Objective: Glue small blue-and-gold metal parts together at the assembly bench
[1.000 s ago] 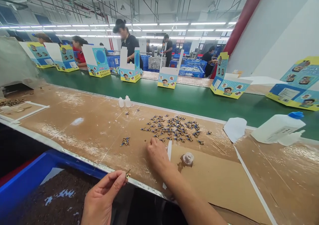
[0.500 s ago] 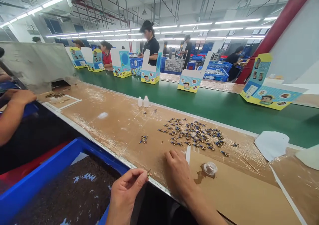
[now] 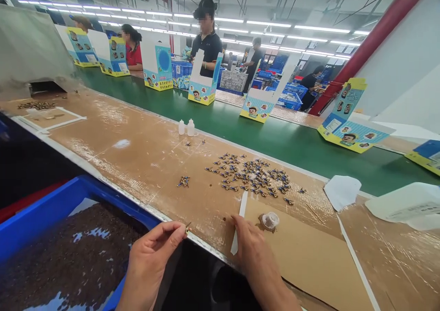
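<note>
My left hand [image 3: 151,258] is closed in a pinch on a small brass part [image 3: 187,230], held just off the table's near edge above a blue bin [image 3: 51,210]. My right hand [image 3: 250,244] rests knuckles-up on the cardboard-covered table [image 3: 144,159], fingers curled under so that anything in them is hidden. It lies next to a white strip [image 3: 239,228] and a small clear cap [image 3: 270,219]. Several small blue-and-brass parts [image 3: 252,175] lie scattered beyond it, with a tiny cluster of parts [image 3: 183,181] apart to the left.
The blue bin holds a dark mass of small pieces. Two little white bottles [image 3: 185,127] stand at the table's far edge. A white jug [image 3: 405,203] and paper scrap [image 3: 342,191] lie right. Printed boxes [image 3: 202,84] ride the green conveyor [image 3: 275,136]; people work beyond it.
My right hand has drawn back from the scattered parts toward the table's near edge. My left hand keeps its pinch. The view swung, and another person's arm at left is gone.
</note>
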The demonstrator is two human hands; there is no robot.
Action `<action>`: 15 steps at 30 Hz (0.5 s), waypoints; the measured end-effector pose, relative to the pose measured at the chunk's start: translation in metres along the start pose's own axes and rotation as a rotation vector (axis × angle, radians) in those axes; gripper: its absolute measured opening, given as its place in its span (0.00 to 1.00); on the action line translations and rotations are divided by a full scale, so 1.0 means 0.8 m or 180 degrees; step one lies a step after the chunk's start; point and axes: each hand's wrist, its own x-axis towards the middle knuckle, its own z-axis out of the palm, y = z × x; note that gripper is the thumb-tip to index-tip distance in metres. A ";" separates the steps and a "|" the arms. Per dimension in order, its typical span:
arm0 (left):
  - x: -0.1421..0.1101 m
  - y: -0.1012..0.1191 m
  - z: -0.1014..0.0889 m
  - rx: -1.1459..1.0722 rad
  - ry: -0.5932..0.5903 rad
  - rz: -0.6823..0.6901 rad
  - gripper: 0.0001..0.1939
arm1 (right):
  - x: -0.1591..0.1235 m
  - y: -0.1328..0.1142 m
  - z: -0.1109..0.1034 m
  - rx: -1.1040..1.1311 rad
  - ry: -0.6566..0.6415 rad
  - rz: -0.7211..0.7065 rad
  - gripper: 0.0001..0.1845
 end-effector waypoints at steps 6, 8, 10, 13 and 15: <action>-0.004 0.005 0.006 0.0032 -0.0054 -0.0027 0.12 | -0.003 0.008 -0.003 0.0343 0.0515 -0.0104 0.14; -0.005 0.005 0.008 0.0020 -0.0082 -0.0025 0.12 | 0.000 0.007 0.001 0.0399 0.0607 -0.0093 0.13; -0.005 0.003 0.008 0.0045 -0.0139 -0.0038 0.12 | 0.002 0.007 0.006 0.0443 0.0641 -0.0099 0.12; -0.003 0.000 0.006 0.0091 -0.0162 -0.0073 0.12 | 0.002 0.006 0.013 0.0510 0.0639 -0.0152 0.11; -0.002 -0.001 0.006 0.0084 -0.0143 -0.0075 0.11 | 0.002 0.004 0.015 0.0547 0.0648 -0.0173 0.11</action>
